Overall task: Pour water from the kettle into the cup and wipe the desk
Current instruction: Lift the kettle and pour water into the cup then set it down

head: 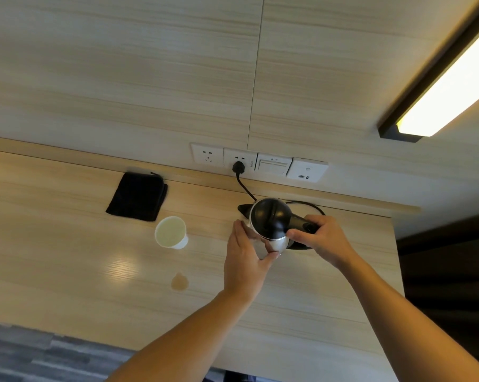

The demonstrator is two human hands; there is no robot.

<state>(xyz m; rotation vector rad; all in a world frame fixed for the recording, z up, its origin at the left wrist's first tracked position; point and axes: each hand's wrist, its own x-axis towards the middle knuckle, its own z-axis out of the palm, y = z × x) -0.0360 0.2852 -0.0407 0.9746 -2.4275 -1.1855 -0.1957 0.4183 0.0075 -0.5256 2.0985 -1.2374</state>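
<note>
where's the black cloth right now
In the head view the folded black cloth lies on the desk at the left, against the back edge, just behind the paper cup and left of the kettle.

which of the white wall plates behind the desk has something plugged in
The second white wall plate from the left: a black plug sits in it. The left socket, switch plate and right plate are unoccupied.
</note>
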